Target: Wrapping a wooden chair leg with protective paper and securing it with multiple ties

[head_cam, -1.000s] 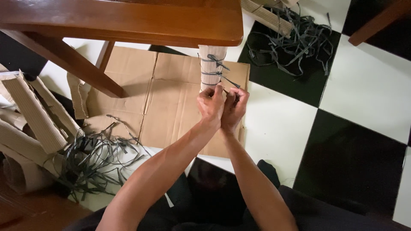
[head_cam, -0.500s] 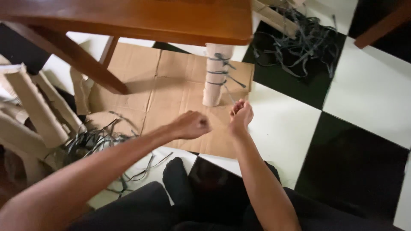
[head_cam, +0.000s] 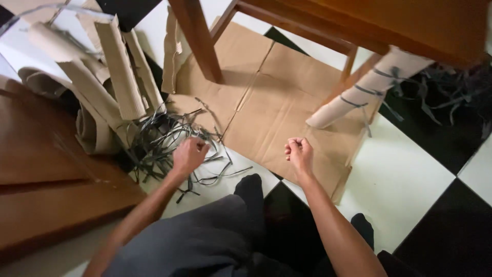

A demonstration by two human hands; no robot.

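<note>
My left hand [head_cam: 188, 154] rests on a loose pile of dark flat strips [head_cam: 159, 141] on the floor, its fingers curled into the strands. My right hand [head_cam: 300, 152] hovers as a closed fist over the flattened cardboard sheet [head_cam: 277, 97], with nothing visible in it. Beyond it, to the right, stands a table leg wrapped in corrugated cardboard [head_cam: 366, 92], bound with several knotted dark strips. Neither hand touches that leg.
A wooden table top [head_cam: 410, 23] overhangs the upper right, with a bare wooden leg [head_cam: 197, 41] on the cardboard sheet. Rolled corrugated cardboard pieces [head_cam: 110, 77] lie at the upper left beside wooden boards [head_cam: 46, 179]. More dark strips [head_cam: 453, 92] lie on the checkered floor. My dark-clad legs fill the bottom.
Both hands left the wrapped leg. My left hand swung left to the strip pile, my right hand drew back in a fist, and the view turned left.
</note>
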